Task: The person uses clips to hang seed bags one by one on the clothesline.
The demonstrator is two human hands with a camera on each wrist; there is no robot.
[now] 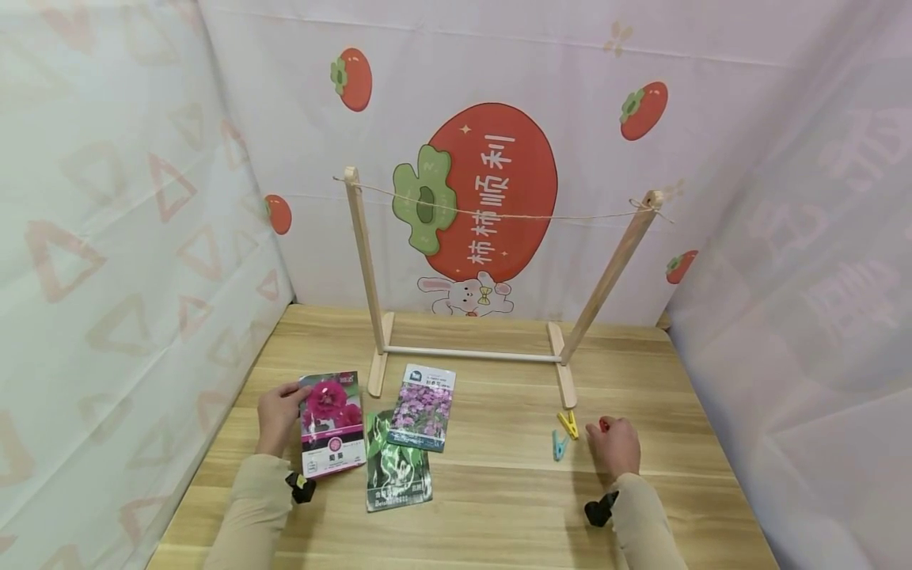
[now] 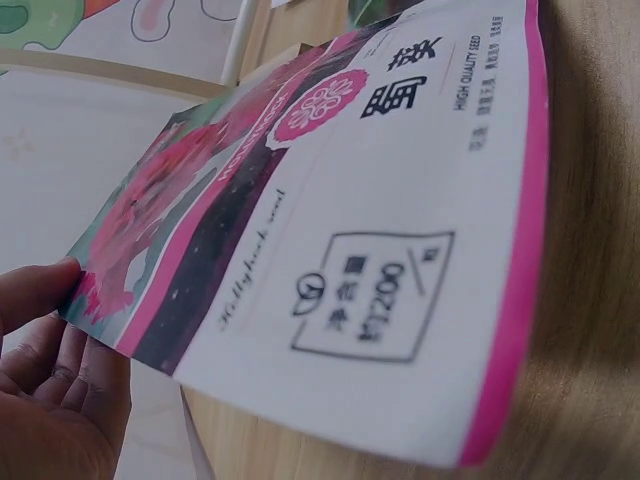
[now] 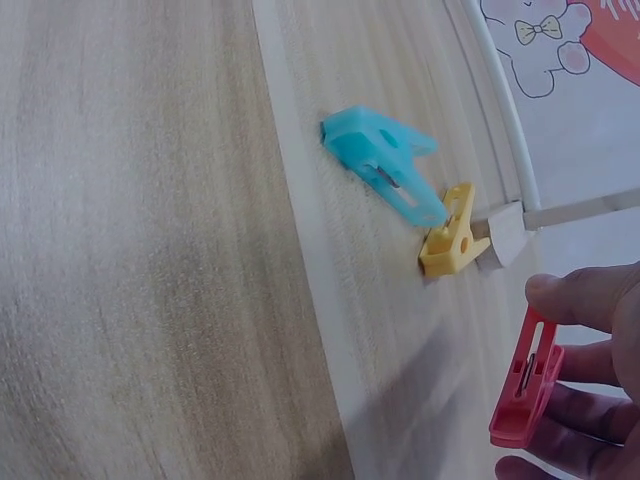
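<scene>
My left hand [image 1: 279,413] pinches the upper left edge of a hollyhock seed packet [image 1: 332,427], thumb on its printed face; in the left wrist view the packet [image 2: 330,240] tilts up from the wood. On the right, my right hand [image 1: 618,445] holds a red clothespin [image 3: 527,385] between thumb and fingers. Just left of that hand lie a yellow clothespin [image 1: 568,425] and a light blue clothespin [image 1: 560,445] on the table. A purple-flower seed packet [image 1: 422,408] overlaps a green seed packet [image 1: 399,475] beside the hollyhock one.
Behind the packets stands a wooden frame with two posts [image 1: 366,261] and a white crossbar [image 1: 473,354] low between its feet. A thin string [image 1: 513,216] is tied across the post tops. Printed cloth walls [image 1: 107,237] enclose the wooden table [image 1: 492,507].
</scene>
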